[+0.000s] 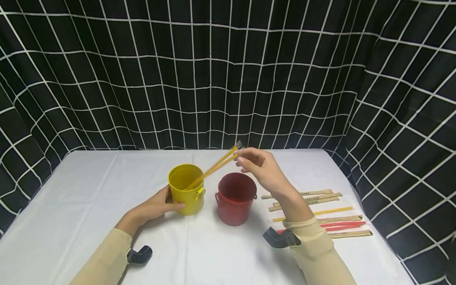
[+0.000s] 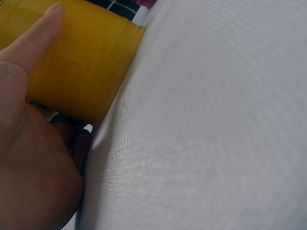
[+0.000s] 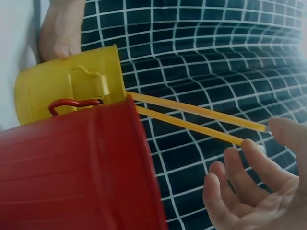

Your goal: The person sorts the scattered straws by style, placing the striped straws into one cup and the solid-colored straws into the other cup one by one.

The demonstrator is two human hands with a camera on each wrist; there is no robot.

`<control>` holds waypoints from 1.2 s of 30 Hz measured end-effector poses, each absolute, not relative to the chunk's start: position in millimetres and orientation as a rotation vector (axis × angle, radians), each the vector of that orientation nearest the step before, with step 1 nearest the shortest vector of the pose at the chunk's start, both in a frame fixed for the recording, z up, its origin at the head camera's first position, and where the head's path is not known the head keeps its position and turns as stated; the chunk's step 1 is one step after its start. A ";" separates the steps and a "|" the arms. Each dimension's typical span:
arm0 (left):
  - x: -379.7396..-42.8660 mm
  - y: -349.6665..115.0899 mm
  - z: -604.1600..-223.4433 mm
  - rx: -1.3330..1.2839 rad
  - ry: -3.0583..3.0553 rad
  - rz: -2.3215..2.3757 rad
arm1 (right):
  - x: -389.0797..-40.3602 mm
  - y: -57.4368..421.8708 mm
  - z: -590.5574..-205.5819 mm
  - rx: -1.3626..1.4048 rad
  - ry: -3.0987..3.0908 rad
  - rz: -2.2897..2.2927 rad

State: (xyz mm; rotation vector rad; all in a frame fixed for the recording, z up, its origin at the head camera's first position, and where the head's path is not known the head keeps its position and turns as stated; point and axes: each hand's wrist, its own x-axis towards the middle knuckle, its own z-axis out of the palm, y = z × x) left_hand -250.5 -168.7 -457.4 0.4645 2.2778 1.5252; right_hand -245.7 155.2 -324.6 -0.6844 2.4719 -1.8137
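Note:
My left hand holds the yellow bucket from its left side, thumb lying along the front wall. Two yellow straws stand inside it and lean out over the rim to the right. Close to their upper ends is my right hand. Its thumb and forefinger pinch the end of one straw, while the other fingers are loosely bent. Under this hand stands the red bucket, upright and apart from the fingers. The left wrist view shows the yellow bucket's wall beside the thumb.
On the right of the white-covered table lie several paper-wrapped straws, a yellow straw and red straws. The right forearm covers part of them. A black curtain with white grid lines surrounds the table's back and sides.

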 end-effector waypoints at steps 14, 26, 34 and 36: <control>-252.6 -170.2 -461.8 0.507 2.275 1.552 | -243.3 211.5 -320.2 -0.795 2.483 -1.777; -250.9 -170.1 -462.5 0.472 2.288 1.537 | -242.0 295.1 -348.6 -0.807 2.571 -1.644; -249.6 -170.1 -462.4 0.441 2.281 1.515 | -245.9 327.7 -369.7 -0.724 2.545 -1.563; -249.5 -169.0 -461.5 0.451 2.279 1.515 | -247.6 333.3 -375.1 -0.717 2.541 -1.546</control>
